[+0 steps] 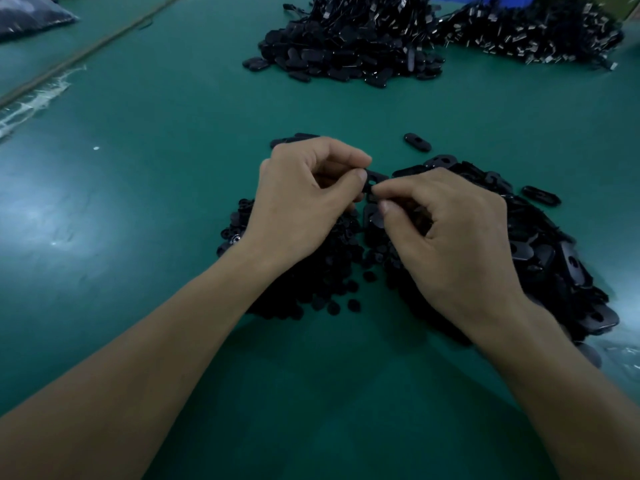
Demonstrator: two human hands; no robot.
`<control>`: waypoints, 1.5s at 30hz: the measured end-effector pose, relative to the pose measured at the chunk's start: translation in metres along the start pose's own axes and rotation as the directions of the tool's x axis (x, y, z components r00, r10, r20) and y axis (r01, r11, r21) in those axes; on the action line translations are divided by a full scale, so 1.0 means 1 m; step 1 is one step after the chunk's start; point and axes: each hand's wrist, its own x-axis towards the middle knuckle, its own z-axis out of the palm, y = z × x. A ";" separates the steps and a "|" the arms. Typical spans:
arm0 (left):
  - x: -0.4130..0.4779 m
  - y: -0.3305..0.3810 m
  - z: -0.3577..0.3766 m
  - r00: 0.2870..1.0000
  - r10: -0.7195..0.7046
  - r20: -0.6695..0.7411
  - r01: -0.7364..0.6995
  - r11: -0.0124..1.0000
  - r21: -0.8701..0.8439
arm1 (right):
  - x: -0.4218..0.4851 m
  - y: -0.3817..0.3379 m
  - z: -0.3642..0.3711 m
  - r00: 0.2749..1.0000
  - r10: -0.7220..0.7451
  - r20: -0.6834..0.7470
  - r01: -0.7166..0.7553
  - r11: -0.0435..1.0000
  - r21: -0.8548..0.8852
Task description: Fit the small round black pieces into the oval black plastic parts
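Note:
My left hand (304, 195) pinches an oval black plastic part (375, 177) between thumb and forefinger above the green table. My right hand (450, 244) meets it from the right, its thumb and forefinger pressed together at the part's hole; whatever they pinch is too small and dark to see. A heap of small round black pieces (325, 271) lies under my left wrist. A heap of oval black parts (540, 258) spreads beneath and to the right of my right hand.
Two single oval parts (417, 142) (541, 195) lie loose beyond the right heap. At the far side are a big pile of oval parts (339, 60) and a pile of wired pieces (540, 36). A plastic bag (31, 15) sits far left.

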 end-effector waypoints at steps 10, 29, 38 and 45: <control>-0.004 0.004 0.004 0.994 0.081 0.072 -0.081 0.997 -0.003 | 0.003 0.001 -0.001 0.988 0.122 -0.098 -0.105 0.981 0.162; -0.007 0.010 0.007 0.987 0.125 0.098 -0.125 0.992 -0.012 | 0.006 -0.005 -0.006 0.954 0.294 -0.063 -0.269 0.929 0.253; -0.009 0.011 0.006 0.983 0.102 0.152 -0.101 0.995 -0.013 | 0.005 -0.004 -0.005 0.946 0.317 -0.067 -0.287 0.915 0.283; -0.009 0.009 0.007 0.984 0.128 0.122 -0.137 0.988 0.073 | 0.001 -0.014 -0.002 0.965 0.235 -0.118 -0.222 0.968 0.115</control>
